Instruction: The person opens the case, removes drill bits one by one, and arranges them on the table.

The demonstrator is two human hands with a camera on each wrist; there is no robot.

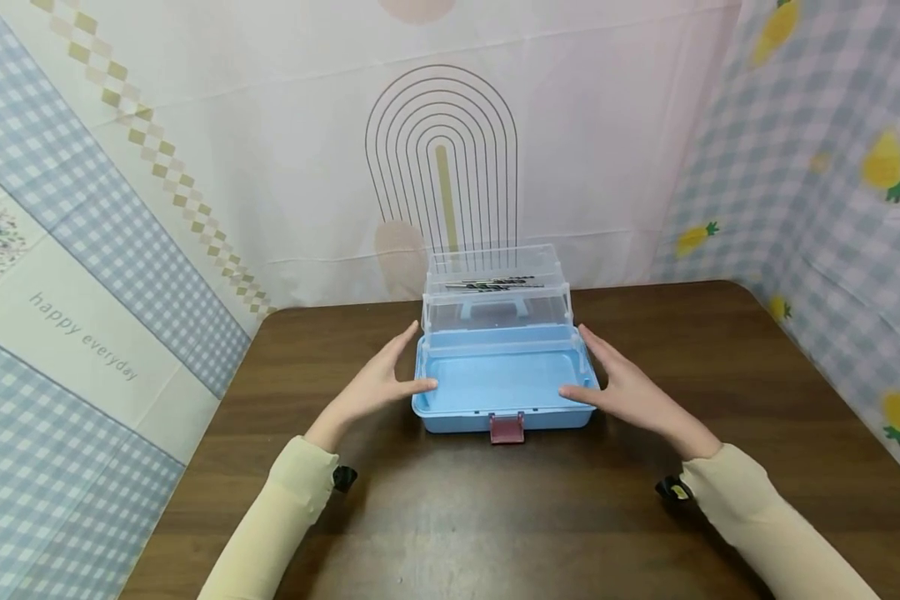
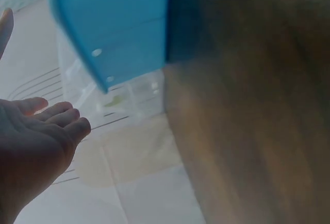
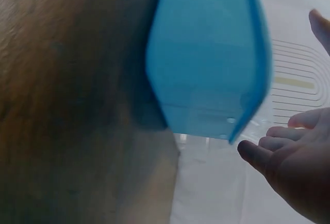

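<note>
A light blue toolbox (image 1: 457, 423) stands on the table with its lid up; the bottom compartment (image 1: 502, 383) holds nothing. Above its back edge rise clear plastic trays (image 1: 442, 302), and several drill bits (image 1: 495, 284) lie in the upper part. A dark pink latch (image 1: 507, 430) hangs at the front. My left hand (image 1: 378, 379) is at the box's left end, fingers extended and thumb over the rim. At the right end my right hand (image 1: 630, 392) mirrors it, thumb apart from the fingers. Both wrist views show the palms turned towards the blue end walls, fingers straight.
The brown wooden table (image 1: 450, 533) extends around the box. Close behind the table's back edge hangs a pale printed cloth (image 1: 300, 167). Checked cloth hangs along the left and right sides. Dark straps (image 1: 343, 477) sit at the sleeve cuffs.
</note>
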